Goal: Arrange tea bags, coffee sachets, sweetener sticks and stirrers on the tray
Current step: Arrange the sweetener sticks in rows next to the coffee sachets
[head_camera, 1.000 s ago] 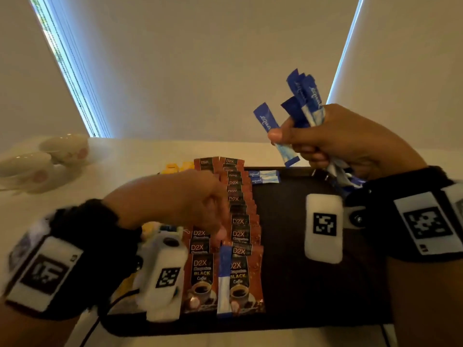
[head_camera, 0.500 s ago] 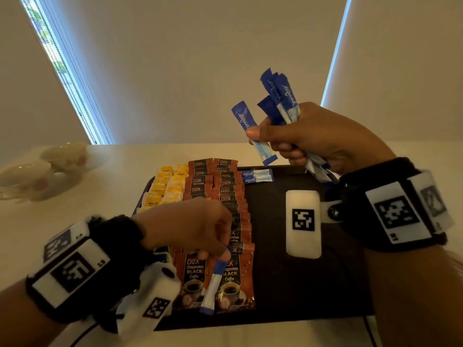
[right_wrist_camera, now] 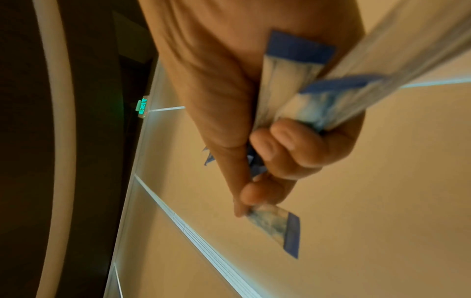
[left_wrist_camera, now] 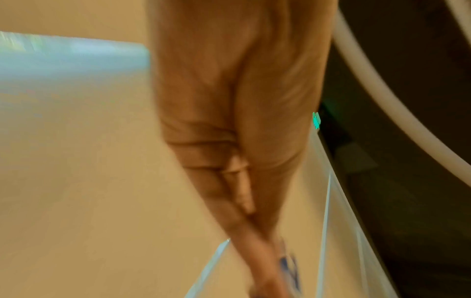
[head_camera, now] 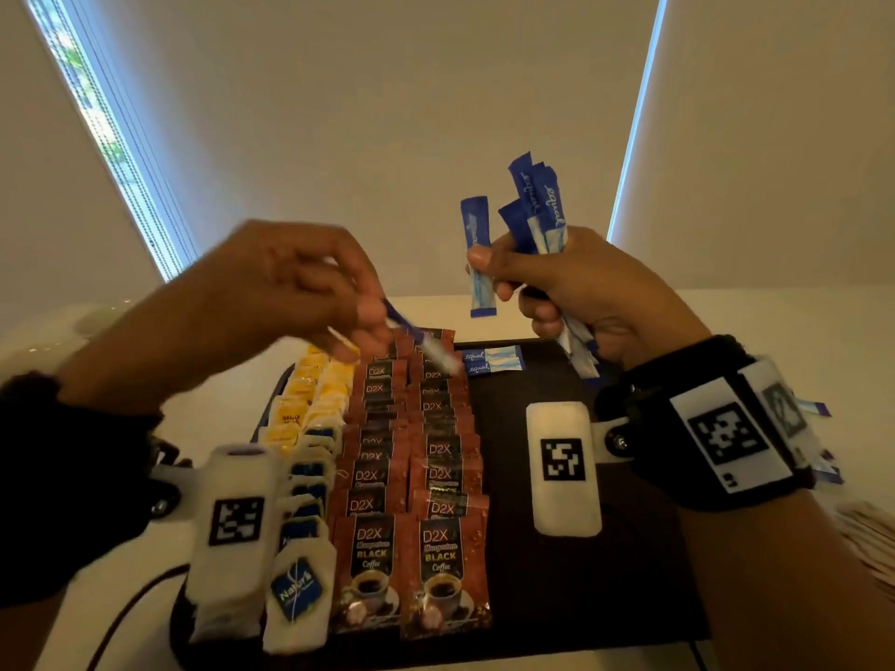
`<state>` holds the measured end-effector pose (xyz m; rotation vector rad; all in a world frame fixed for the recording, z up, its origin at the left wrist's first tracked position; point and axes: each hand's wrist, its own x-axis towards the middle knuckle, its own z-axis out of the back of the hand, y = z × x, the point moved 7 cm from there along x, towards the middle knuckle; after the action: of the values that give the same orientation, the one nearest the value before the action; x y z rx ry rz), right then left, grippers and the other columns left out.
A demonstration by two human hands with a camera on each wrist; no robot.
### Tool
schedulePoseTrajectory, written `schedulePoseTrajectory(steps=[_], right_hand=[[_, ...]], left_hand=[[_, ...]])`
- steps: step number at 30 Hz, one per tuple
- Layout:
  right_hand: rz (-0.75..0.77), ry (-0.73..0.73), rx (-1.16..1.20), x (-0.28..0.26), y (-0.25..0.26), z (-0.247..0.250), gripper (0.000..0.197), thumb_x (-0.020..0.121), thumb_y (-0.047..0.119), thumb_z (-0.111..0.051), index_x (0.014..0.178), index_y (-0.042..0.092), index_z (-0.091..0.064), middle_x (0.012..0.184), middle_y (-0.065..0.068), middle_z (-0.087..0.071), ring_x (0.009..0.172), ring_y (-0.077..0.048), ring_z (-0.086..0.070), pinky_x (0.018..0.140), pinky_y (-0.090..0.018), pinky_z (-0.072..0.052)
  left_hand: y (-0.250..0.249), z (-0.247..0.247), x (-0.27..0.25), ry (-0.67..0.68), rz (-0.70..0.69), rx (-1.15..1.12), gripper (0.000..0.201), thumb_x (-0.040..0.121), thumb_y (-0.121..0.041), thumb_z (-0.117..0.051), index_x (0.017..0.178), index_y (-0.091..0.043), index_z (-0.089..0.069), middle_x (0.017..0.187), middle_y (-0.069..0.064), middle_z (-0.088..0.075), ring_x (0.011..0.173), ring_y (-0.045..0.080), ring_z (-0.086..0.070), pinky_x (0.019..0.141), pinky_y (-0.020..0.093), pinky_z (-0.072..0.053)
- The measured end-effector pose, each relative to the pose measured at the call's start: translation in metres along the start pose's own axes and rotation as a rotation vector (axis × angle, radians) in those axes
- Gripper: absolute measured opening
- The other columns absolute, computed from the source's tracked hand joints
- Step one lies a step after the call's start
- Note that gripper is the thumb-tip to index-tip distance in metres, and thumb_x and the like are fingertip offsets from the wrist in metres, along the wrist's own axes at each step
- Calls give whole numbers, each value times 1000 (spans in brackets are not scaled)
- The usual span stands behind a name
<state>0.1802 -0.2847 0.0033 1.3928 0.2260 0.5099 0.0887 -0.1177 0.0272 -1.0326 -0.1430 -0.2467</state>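
Tray (head_camera: 557,573) right half lies bare (coffee sachets (head_camera: 411,477) crowd the left).

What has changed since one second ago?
The left hand lifted one sweetener stick off the near coffee sachets and carried it toward the far end of the tray. The right hand holds its bundle of sticks as before.

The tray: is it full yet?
No. The tray's right half is bare, apart from two sweetener sticks at the far edge.
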Motion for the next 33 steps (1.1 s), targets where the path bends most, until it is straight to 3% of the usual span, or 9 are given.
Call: schedulePoseTrajectory(steps=[4, 7, 10, 12, 14, 16, 21, 26, 33], right_hand=[[-86, 203, 72, -2, -6, -17, 23, 85, 29, -61, 88, 7, -55, 56, 0, -62, 37, -4, -31, 35, -13, -31], [-131, 356, 139, -8, -6, -31, 26, 81, 31, -60, 89, 6, -58, 100, -35, -60, 33, -3, -29, 32, -12, -29], [-115, 389, 106, -8, -7, -35, 16, 82, 28, -59, 78, 14, -64, 94, -21, -67, 34, -3, -28, 33, -12, -28], [-80, 283, 27, -5, -7, -28, 16, 81, 28, -63, 74, 14, -62, 73, -17, -65, 34, -4, -30, 34, -14, -29], [-45, 154, -65, -4, -6, -22, 19, 81, 27, -66, 80, 10, -60, 47, 0, -54, 33, -4, -32, 37, -16, -30], [-4, 85, -153, -4, -3, -21, 20, 83, 27, -66, 83, 8, -60, 39, 7, -49, 33, -4, -33, 38, -16, -30], [46, 66, -216, -6, 3, -29, 18, 85, 28, -65, 83, 11, -58, 36, 8, -49, 32, -3, -33, 37, -15, -30], [68, 137, -329, -8, 6, -25, 15, 82, 26, -66, 81, 13, -60, 48, 6, -56, 34, -3, -36, 37, -14, -31], [71, 330, -420, -14, 3, -46, 10, 83, 16, -66, 78, 11, -59, 47, 12, -59, 36, 1, -48, 39, -6, -32]], left_hand=[[-15, 14, -3, -128, -193, -41, 16, 69, -4, -65, 84, 1, -62, 75, 12, -73, 71, 23, -73, 62, 26, -59], [-12, 11, 1, -147, -245, -19, 16, 68, -3, -68, 83, -1, -64, 76, 9, -73, 70, 23, -73, 65, 27, -59], [-7, 10, 5, -134, -262, 47, 20, 71, -9, -79, 84, -3, -65, 80, 4, -74, 73, 19, -73, 69, 27, -59], [-1, 11, 7, -123, -229, 44, 19, 74, -13, -76, 88, -4, -66, 84, 5, -74, 78, 19, -73, 70, 27, -59], [5, 12, 9, -125, -180, 4, 25, 76, -22, -71, 96, -6, -67, 87, 7, -74, 81, 20, -72, 69, 28, -59], [12, 12, 13, -144, -121, -14, 33, 74, -27, -78, 101, -10, -67, 83, 7, -74, 79, 20, -72, 67, 28, -59], [18, 4, 19, -119, -56, -12, 31, 71, -9, -70, 102, -9, -67, 74, 13, -70, 64, 17, -70, 59, 23, -58], [20, 3, 15, -9, -16, 27, 40, 67, -14, -71, 106, -14, -66, 70, 8, -71, 55, 11, -66, 55, 20, -55], [22, -12, 20, 41, 3, -5, 20, 62, -21, -72, 80, -12, -68, 62, 9, -69, 50, 12, -63, 51, 19, -54]])
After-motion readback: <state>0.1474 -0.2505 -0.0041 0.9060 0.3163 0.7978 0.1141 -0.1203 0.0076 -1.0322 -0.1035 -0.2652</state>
